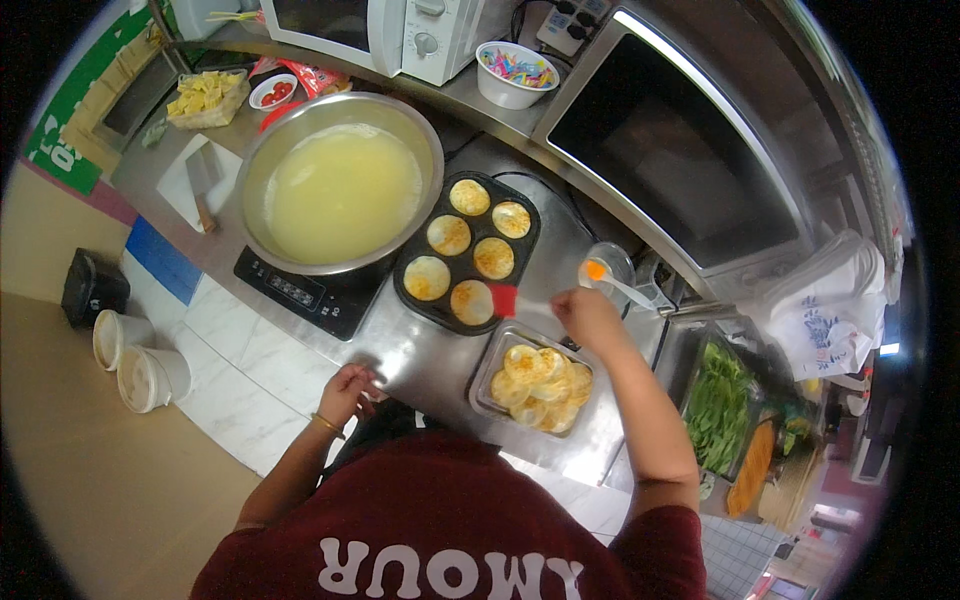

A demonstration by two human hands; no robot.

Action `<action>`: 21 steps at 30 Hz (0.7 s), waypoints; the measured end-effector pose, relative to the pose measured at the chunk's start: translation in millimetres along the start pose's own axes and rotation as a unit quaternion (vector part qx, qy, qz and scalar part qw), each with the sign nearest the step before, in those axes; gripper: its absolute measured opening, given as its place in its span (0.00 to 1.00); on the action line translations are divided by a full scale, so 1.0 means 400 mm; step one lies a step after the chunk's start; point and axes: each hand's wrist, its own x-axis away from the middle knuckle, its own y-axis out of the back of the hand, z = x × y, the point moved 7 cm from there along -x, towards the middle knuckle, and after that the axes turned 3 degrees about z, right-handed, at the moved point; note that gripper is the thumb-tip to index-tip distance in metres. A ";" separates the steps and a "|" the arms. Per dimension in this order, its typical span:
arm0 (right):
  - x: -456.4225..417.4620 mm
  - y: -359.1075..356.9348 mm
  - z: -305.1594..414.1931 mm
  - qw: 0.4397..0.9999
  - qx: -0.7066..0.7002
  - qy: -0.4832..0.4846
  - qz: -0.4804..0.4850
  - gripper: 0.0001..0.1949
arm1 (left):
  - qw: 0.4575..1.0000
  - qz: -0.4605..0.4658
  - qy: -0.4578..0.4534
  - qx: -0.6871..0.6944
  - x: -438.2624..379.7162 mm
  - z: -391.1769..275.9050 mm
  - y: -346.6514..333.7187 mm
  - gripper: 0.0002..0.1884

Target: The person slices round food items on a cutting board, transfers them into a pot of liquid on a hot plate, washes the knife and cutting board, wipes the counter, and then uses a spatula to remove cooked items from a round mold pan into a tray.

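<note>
A red-headed spatula or scraper [504, 300] with a pale handle is held in my right hand [589, 319]; its head touches the lower right edge of a black multi-cup pan [480, 208]. Several browned round eggs or cakes [449, 235] fill the pan's cups. Just below my right hand, a metal tray [484, 379] holds a pile of similar browned rounds [540, 379]. My left hand [352, 390] holds nothing visible, its fingers loosely curled by the counter's front edge. Left of the pan, a large steel bowl [431, 142] of pale yellow liquid stands over a black induction cooker [300, 292].
A cleaver [200, 176] lies on a white cutting board [169, 184] at the left. Behind the counter stand a white microwave [442, 45] and a dark-doored oven [660, 150]. An orange-tipped utensil [626, 289] rests in a clear container [611, 259]. Leafy greens [716, 405] fill a tray at right.
</note>
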 end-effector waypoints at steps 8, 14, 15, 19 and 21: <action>0.110 -0.342 -0.051 0.818 -0.536 -0.205 -0.029 0.08 | 0.998 0.028 -0.036 -0.040 0.010 -0.045 0.080 0.14; 0.153 -0.432 0.019 0.715 -0.667 -0.180 -0.109 0.09 | 0.992 0.073 -0.032 -0.098 -0.015 -0.081 0.081 0.13; 0.163 -0.443 0.022 0.703 -0.679 -0.179 -0.112 0.09 | 0.991 0.074 -0.032 -0.103 -0.017 -0.084 0.082 0.13; 0.266 -0.449 -0.004 0.687 -0.677 -0.206 -0.167 0.10 | 0.992 0.076 -0.021 -0.095 -0.007 -0.094 0.068 0.13; 0.343 -0.451 -0.055 0.707 -0.638 -0.224 -0.207 0.11 | 0.992 0.075 -0.020 -0.096 -0.002 -0.099 0.057 0.13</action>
